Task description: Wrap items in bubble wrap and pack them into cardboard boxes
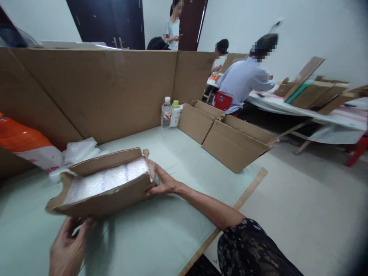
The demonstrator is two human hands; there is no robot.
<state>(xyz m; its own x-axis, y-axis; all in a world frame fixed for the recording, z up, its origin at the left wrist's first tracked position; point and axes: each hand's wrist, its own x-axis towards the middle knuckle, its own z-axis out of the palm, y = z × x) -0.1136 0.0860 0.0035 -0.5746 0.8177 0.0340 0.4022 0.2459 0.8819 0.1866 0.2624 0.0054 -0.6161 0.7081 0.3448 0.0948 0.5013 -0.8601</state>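
Observation:
A small open cardboard box [115, 199] is tilted above the pale green tabletop, with a shadow beneath it. Bubble-wrapped packs [112, 178] lie in a row inside it. My right hand [163, 180] grips the box's right end, thumb at the near side and fingers partly hidden behind the end wall. At the lower left, my left hand [69, 243] has its curled fingers against the box's bottom edge; the fingertips are partly hidden under it.
Two open cardboard boxes [224, 149] stand at the table's right edge, near a water bottle [166, 115] and a white bottle [176, 117]. A tall cardboard screen [120, 88] lines the back. An orange bag [23, 134] and clear bubble wrap [80, 151] lie left. People sit beyond.

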